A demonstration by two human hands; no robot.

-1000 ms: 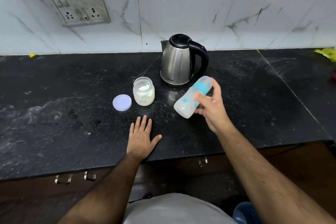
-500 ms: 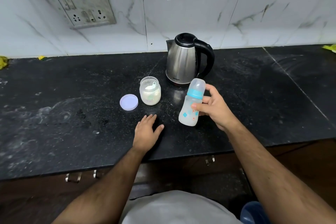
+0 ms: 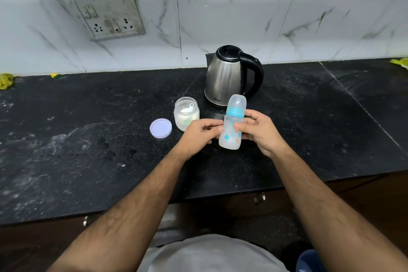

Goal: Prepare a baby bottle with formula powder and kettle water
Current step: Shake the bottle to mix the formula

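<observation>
The baby bottle (image 3: pixel 231 129), frosted with a blue collar and a clear cap, stands upright just above the black counter (image 3: pixel 88 139). My right hand (image 3: pixel 258 132) grips its body from the right. My left hand (image 3: pixel 198 134) has come up on its left side, fingers curled against the body. Behind my left hand stands an open jar of formula powder (image 3: pixel 185 112) with a scoop inside. The jar's lilac lid (image 3: pixel 161 128) lies flat to the left. A steel kettle (image 3: pixel 225 77) with a black handle stands behind the bottle.
A socket panel (image 3: pixel 106 15) is set in the marble wall tiles. Yellow scraps lie at the counter's far left (image 3: pixel 5 80) and far right (image 3: pixel 400 63). Cupboard handles (image 3: pixel 259 197) show under the counter's front edge.
My right hand turned the bottle from tilted to upright and brought it nearer. My left hand lifted off the counter and moved right onto the bottle.
</observation>
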